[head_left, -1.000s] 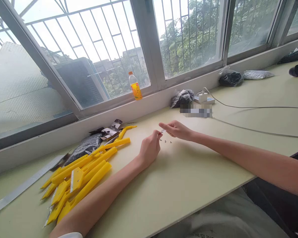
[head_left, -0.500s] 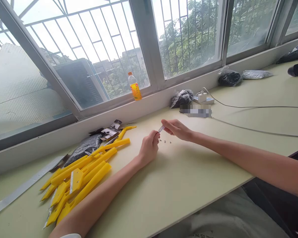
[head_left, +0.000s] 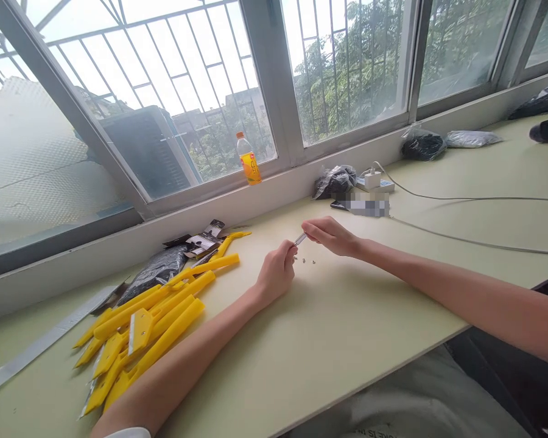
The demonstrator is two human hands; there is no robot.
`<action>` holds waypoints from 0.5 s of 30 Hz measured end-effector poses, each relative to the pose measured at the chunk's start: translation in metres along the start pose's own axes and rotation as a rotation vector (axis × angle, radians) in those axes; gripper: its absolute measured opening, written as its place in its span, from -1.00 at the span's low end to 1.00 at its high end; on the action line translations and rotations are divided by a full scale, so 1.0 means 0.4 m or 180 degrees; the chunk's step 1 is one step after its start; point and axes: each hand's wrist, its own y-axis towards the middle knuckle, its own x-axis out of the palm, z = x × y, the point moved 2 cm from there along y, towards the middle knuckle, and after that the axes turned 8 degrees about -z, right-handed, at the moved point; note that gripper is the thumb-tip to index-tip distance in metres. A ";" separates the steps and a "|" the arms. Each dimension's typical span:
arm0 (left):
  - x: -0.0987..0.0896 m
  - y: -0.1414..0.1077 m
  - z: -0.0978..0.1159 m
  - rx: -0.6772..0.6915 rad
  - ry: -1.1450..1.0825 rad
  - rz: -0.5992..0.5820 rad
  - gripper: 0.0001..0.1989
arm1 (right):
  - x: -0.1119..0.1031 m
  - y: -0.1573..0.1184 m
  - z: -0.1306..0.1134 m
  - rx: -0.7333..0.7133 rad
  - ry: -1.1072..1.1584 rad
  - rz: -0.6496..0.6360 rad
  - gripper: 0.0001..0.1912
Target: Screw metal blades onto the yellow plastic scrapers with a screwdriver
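My left hand is closed, its thumb and finger pinched around the near end of a slim, shiny, silvery rod. My right hand is closed on the rod's other end, so only the middle shows between my hands. Whether my left fingers also hold something smaller is hidden. Several tiny metal pieces, which look like screws or nuts, lie on the table just right of my left fingers. A pile of yellow scrapers with long handles and flat blades rests to the left of my left forearm.
On the pale green table, a black plastic bag and a long grey strip lie beyond the scrapers. A drink bottle stands on the sill. Back right are bagged dark items, a charger and trailing cables.
My right hand has shifted slightly right and away from my left hand. A longer stretch of the silvery rod shows between them.
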 end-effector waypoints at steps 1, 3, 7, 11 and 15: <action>0.000 0.000 0.001 0.0011 0.0036 -0.0012 -0.80 | -0.002 0.001 -0.002 -0.0095 -0.0193 -0.0001 -0.51; -0.002 0.000 0.004 0.0025 0.0120 -0.0005 -0.79 | -0.005 0.002 -0.002 -0.0252 -0.0472 0.0039 -0.52; -0.008 -0.003 0.019 0.0063 0.0327 0.0071 -0.81 | 0.010 0.000 -0.006 -0.0408 -0.0591 0.0075 -0.54; -0.012 -0.011 0.030 0.0357 0.0542 0.0226 -0.82 | 0.050 -0.003 -0.032 -0.0568 -0.0317 -0.0222 -0.57; -0.014 -0.018 0.034 0.0569 0.0628 0.0332 -0.76 | 0.057 -0.005 -0.058 -0.0740 -0.0102 -0.0256 -0.59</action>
